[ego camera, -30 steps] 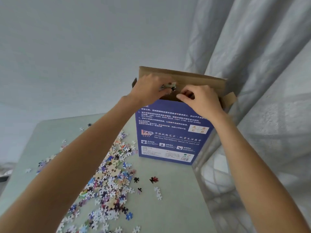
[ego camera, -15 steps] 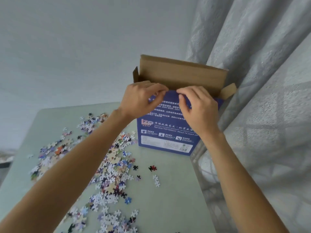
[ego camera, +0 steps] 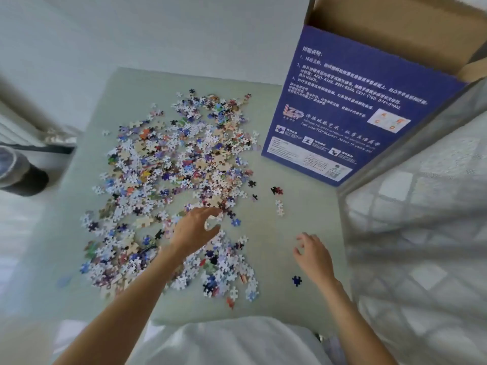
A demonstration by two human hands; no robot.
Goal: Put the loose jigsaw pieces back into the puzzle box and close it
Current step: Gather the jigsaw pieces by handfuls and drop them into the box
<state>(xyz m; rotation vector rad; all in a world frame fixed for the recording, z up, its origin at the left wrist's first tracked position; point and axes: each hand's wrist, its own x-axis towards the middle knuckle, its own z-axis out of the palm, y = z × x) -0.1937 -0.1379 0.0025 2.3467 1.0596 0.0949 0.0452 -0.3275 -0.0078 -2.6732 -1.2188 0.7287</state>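
A wide heap of loose jigsaw pieces (ego camera: pixel 174 164) covers the middle of the pale green table (ego camera: pixel 290 299). The blue puzzle box (ego camera: pixel 342 111) stands upright at the table's far right, its brown cardboard flap (ego camera: pixel 390 30) open at the top. My left hand (ego camera: pixel 193 230) hovers over the near part of the heap, fingers loosely curved, holding nothing that I can see. My right hand (ego camera: pixel 312 252) is over bare table to the right of the heap, fingers relaxed and empty. A dark blue piece (ego camera: pixel 297 280) lies just left of my right wrist.
A sheer white curtain (ego camera: pixel 421 233) hangs along the table's right edge, right behind the box. A few stray pieces (ego camera: pixel 276 191) lie between the heap and the box. A dark round container (ego camera: pixel 21 172) stands on the floor at the far left.
Both hands have left the box's top opening and come down to the table near the pieces. The view has tilted down from the box to the heap.
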